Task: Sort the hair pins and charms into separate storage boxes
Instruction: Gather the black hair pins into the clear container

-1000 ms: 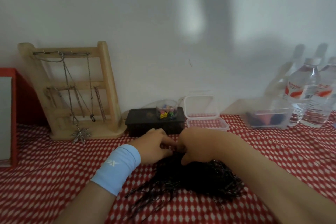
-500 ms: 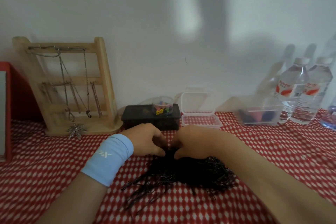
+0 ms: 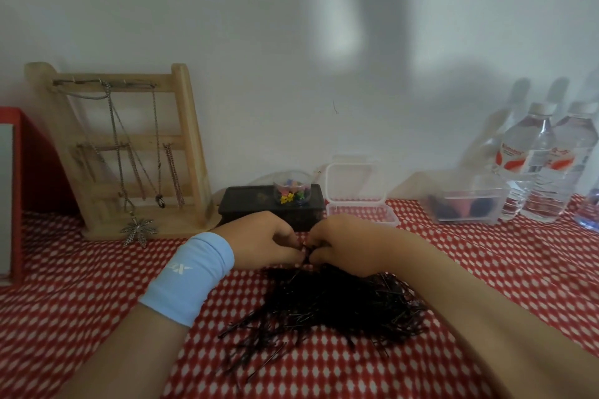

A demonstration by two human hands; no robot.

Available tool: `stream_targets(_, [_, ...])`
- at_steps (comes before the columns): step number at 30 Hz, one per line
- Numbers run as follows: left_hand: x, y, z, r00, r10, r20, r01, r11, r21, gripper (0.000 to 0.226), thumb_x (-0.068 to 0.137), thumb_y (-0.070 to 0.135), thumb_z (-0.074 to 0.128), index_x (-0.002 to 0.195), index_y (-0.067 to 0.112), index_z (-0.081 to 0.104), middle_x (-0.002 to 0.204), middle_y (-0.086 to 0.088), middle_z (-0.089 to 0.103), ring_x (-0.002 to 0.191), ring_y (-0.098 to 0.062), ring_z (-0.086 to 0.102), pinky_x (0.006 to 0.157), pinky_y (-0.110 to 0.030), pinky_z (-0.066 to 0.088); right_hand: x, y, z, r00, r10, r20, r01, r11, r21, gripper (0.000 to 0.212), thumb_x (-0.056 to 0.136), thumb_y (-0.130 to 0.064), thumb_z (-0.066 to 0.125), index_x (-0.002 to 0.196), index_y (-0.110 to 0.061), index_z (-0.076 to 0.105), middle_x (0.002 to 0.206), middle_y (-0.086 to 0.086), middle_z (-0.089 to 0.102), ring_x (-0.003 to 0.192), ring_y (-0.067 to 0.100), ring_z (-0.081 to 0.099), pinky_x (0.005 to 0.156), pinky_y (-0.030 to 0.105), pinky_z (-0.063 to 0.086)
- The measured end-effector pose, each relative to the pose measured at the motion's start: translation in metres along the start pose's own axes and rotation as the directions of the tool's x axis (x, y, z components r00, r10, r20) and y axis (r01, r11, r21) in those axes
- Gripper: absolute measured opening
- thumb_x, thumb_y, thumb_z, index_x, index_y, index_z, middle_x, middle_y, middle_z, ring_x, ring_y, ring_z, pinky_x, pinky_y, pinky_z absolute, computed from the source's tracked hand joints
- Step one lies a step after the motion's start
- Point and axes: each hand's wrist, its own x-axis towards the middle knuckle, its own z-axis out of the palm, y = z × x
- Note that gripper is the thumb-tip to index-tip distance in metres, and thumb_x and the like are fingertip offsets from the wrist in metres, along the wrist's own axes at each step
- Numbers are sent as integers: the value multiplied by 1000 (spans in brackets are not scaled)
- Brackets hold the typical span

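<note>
Hair pins (image 3: 340, 308) heaped on red cloth (image 3: 81, 301). At the pile's 12 o'clock edge left hand (image 3: 262, 243) and right hand (image 3: 343, 243) meet, both pinching a few pins. Open clear box (image 3: 359, 214) at 1 o'clock, charms (image 3: 291, 194) at 12.

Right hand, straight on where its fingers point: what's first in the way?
Probably the left hand: its fingertips face the right hand, almost touching, above the hair pins. Depth is unclear.

Head camera faces forward-down, close above tablecloth (image 3: 58, 317).
</note>
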Motion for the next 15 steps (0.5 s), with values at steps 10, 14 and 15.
stream_targets(10, [-4, 6, -16, 941, -19, -337, -48, 981, -189, 9, 85, 32, 74, 82, 24, 72, 68, 3, 72, 60, -17, 69, 62, -29, 58, 3, -9, 3, 981, 118, -155, -14, 837, 547, 21, 105, -15, 46, 94, -5, 60, 82, 0, 58, 73, 13, 52, 68, 26, 40])
stream_targets(14, [-4, 13, -15, 903, -84, -422, -56, 949, -309, 11, 79, 30, 79, 83, 23, 72, 67, 2, 73, 56, -17, 67, 63, -33, 60, 4, -10, 6, 990, 139, -36, -30, 443, 896, 18, 101, -5, 41, 88, -7, 54, 73, 5, 49, 65, 16, 46, 61, 31, 40])
stream_targets(15, [-4, 15, -14, 891, -103, -442, -56, 942, -331, 14, 78, 30, 81, 85, 24, 70, 66, 2, 73, 55, -15, 67, 63, -33, 59, 4, -9, 7, 993, 119, -24, -26, 400, 916, 19, 102, -6, 42, 87, -8, 53, 71, 3, 46, 64, 15, 43, 60, 30, 39])
